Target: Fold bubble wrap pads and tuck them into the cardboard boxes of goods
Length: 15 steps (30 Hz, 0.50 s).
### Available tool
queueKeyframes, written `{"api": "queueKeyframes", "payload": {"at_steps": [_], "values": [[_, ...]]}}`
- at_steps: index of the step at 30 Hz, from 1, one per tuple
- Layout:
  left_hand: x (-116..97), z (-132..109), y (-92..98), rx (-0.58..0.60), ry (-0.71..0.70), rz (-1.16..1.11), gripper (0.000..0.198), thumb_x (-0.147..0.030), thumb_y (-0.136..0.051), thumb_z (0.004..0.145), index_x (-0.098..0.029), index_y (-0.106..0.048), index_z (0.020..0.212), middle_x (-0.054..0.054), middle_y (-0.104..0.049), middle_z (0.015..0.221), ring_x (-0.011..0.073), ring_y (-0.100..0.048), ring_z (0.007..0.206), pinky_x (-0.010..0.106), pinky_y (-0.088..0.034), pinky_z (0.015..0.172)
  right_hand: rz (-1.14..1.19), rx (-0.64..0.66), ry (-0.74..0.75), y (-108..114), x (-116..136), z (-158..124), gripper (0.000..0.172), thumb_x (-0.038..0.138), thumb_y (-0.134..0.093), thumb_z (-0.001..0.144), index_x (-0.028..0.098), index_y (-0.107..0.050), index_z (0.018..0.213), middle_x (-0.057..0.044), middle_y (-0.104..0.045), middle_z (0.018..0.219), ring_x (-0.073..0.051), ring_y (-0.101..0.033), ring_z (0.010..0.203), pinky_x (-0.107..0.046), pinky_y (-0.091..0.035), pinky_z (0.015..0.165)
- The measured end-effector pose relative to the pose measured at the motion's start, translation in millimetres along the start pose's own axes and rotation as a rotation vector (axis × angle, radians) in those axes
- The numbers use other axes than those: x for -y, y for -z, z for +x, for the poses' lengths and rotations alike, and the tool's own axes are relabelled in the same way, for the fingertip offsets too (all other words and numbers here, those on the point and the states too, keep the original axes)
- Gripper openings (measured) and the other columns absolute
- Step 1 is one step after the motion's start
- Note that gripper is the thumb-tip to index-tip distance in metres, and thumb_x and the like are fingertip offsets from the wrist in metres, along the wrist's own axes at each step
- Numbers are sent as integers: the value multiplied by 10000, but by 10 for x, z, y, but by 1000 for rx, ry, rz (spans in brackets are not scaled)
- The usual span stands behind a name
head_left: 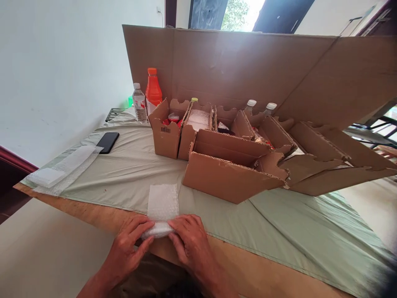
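A strip of clear bubble wrap lies at the table's near edge, its far end flat on the cloth and its near end rolled up. My left hand grips the left end of the roll between thumb and fingers. At the right end, my right hand holds it the same way. Whether anything is inside the roll I cannot tell. Just beyond my right hand stands an open cardboard box, with its inside mostly hidden.
Several cardboard bins with packed goods line the back before a tall cardboard panel. An orange bottle and a water bottle stand at back left. More bubble wrap and a black phone lie on the left.
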<state>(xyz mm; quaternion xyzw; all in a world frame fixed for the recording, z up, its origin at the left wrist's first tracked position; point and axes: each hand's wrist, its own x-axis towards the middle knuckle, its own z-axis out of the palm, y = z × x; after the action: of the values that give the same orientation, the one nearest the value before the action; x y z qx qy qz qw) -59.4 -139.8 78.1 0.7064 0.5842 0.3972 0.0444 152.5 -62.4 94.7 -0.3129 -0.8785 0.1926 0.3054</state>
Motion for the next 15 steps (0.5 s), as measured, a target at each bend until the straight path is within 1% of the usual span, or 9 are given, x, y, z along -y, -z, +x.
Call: {"api": "queueKeyframes", "payload": {"at_steps": [2,3,5,7,8,9,11,13,15], "values": [[-12,35,23,30,58,-52,213,-307,-604,959,-230,-731,1113,73,-769,1001,213,-727,933,307,-609,810,58,13,-35,53,47,-9,257,92,-613,907,224,-650,1124,-39,-738,979,-217,-631,938,-384,-511,858],[-10,62,21,41,90,-67,221,-321,-597,964,-225,-734,1107,70,-772,969,207,-728,893,297,-610,773,57,1,-38,68,66,-21,287,93,-601,908,220,-640,1162,-52,-734,1021,-225,-630,963,-398,-515,873],[14,122,-15,29,123,-70,229,-339,-591,964,-215,-742,1083,65,-768,911,200,-721,832,288,-606,722,9,-36,-26,73,85,-50,375,91,-587,898,203,-596,1256,-99,-699,1186,-248,-618,1058,-433,-515,918],[51,172,-76,-12,122,-44,230,-346,-595,960,-207,-744,1067,69,-759,909,201,-718,836,294,-605,735,-66,-49,-7,48,73,-67,446,88,-600,878,193,-564,1310,-138,-629,1334,-279,-588,1158,-469,-508,956],[67,188,-108,-42,117,-27,233,-348,-595,959,-201,-743,1062,76,-753,927,205,-719,855,301,-606,752,-101,-37,0,30,57,-67,453,87,-614,869,197,-568,1305,-141,-613,1363,-291,-578,1184,-482,-505,966],[79,198,-133,-66,116,-11,236,-351,-594,960,-198,-742,1061,83,-746,953,208,-720,878,307,-608,770,-126,-19,8,10,37,-61,439,85,-628,860,203,-583,1280,-135,-621,1356,-297,-578,1187,-489,-504,967],[80,194,-157,-91,119,7,242,-359,-600,956,-196,-737,1072,95,-727,1005,214,-720,918,315,-613,794,-145,2,27,-26,-11,-37,384,74,-640,852,210,-619,1210,-109,-680,1267,-296,-601,1150,-489,-506,956],[55,164,-137,-75,90,7,258,-368,-634,933,-205,-727,1109,108,-714,1077,229,-715,979,332,-615,836,-111,-17,35,-48,-56,-12,333,63,-627,862,210,-639,1161,-83,-729,1167,-280,-624,1106,-470,-507,945],[18,119,-88,-36,34,2,286,-354,-672,904,-220,-715,1153,118,-703,1162,246,-704,1057,352,-608,892,-31,-53,30,-49,-85,1,300,52,-596,881,209,-650,1131,-63,-752,1103,-258,-634,1092,-446,-500,946]]}}
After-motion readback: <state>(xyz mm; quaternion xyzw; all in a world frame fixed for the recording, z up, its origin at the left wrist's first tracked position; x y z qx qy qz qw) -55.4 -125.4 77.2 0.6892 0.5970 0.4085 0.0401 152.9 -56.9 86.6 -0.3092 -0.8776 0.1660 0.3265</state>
